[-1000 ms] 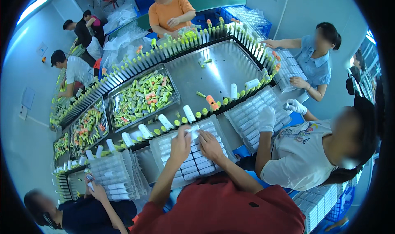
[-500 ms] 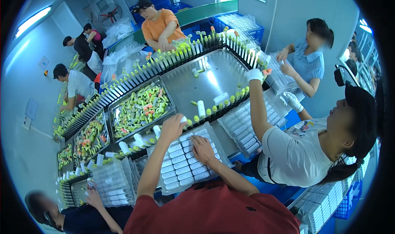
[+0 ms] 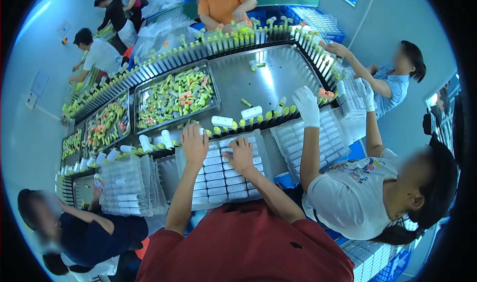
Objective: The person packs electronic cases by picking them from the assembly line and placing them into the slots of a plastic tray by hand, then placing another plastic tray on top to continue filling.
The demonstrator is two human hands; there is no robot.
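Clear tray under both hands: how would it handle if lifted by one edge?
The tray looks like thin clear moulded plastic, so it would probably flex or sag. It's loaded with rows of white pieces, so likely light but apt to spill if tilted. Glossy surface: possibly slippery.

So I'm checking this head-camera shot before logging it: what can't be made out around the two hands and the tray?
- Left hand: its fingertips at the tray's far edge are too small to show whether they grip anything.
- Right hand: lies on the clear tray; its palm hides the pieces beneath.
- Tray's near edge: covered by the red shirt.
- White pieces on the rack: too small to identify.
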